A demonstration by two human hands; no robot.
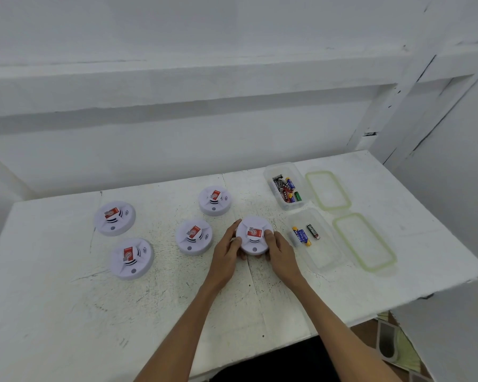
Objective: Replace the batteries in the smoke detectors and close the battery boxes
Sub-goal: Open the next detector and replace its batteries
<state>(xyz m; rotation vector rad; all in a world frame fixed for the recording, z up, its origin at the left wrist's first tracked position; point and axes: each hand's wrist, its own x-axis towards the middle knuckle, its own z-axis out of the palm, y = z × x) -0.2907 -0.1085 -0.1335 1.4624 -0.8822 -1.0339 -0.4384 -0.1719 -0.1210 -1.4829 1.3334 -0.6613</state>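
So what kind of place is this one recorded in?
Probably a bare workroom or staging area, not a home: a rough white-painted table, plain white walls, and five smoke detectors laid out beside two battery boxes.

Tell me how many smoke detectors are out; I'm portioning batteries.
5: far left, front left, centre, back centre, and one held between both hands.

The smoke detectors (254,235) were white with red labels; the lids (364,242) had pale green rims; the table (66,312) was scuffed white.
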